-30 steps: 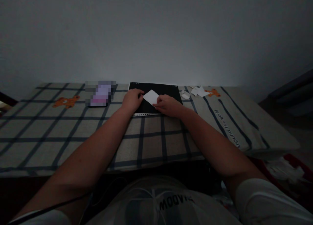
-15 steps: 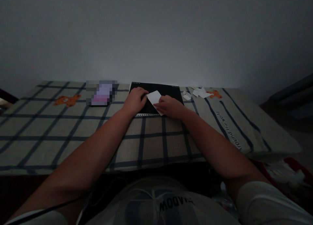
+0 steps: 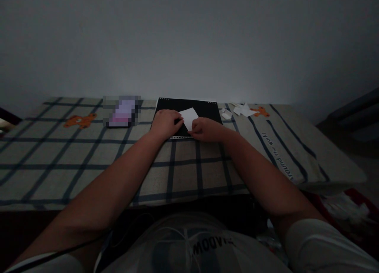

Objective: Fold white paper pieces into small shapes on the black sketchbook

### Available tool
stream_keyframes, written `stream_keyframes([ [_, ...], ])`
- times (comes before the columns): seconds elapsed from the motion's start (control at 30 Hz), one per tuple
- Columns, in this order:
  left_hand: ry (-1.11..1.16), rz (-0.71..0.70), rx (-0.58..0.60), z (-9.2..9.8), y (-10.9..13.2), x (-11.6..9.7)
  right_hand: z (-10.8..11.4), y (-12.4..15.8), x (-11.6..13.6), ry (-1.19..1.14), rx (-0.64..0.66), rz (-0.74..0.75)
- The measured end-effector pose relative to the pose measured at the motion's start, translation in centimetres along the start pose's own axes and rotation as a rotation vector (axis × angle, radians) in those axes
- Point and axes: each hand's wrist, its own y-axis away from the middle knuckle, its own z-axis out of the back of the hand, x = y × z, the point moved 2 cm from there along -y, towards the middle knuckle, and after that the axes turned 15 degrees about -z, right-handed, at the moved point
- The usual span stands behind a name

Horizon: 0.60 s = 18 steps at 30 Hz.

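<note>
A small white sheet of paper (image 3: pixel 188 115) lies at a slant on a black spiral-hole notebook (image 3: pixel 195 104). My left hand (image 3: pixel 166 124) rests on the notebook, its thumb and fingertips together at the paper's left corner. With curled fingers, my right hand (image 3: pixel 206 129) pinches the paper's lower right edge, near the notebook's front holes. Part of the paper is hidden under the right-hand fingers.
A phone (image 3: pixel 122 113), partly blurred, lies left of the notebook. To the right are several white paper scraps (image 3: pixel 243 110). A checked cloth (image 3: pixel 183 170) covers the table, which stands against a grey wall (image 3: pixel 189 44).
My right hand has slid slightly down along the paper's edge, its fingers now more curled. My left hand has lowered a little and lies flatter. The paper has shifted slightly right.
</note>
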Motion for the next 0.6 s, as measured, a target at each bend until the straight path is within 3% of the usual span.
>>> stream_keyframes([
  [0.13,0.017,-0.026,0.005,-0.1,0.0,0.2,0.5,0.5,-0.8,-0.231,0.128,-0.004],
  [0.23,0.041,-0.056,0.015,-0.3,0.1,0.6,0.9,0.5,-1.8,-0.305,0.038,-0.033],
  [0.33,0.061,-0.103,0.008,-0.5,0.2,0.9,1.1,0.4,-3.0,-0.220,-0.211,-0.081],
  [0.37,0.066,-0.117,-0.006,-0.5,0.3,1.0,1.0,0.4,-3.3,-0.173,-0.239,-0.096],
  [0.6,0.123,-0.204,-0.122,0.2,0.3,0.3,-0.1,0.5,-3.0,0.126,-0.115,-0.224],
])
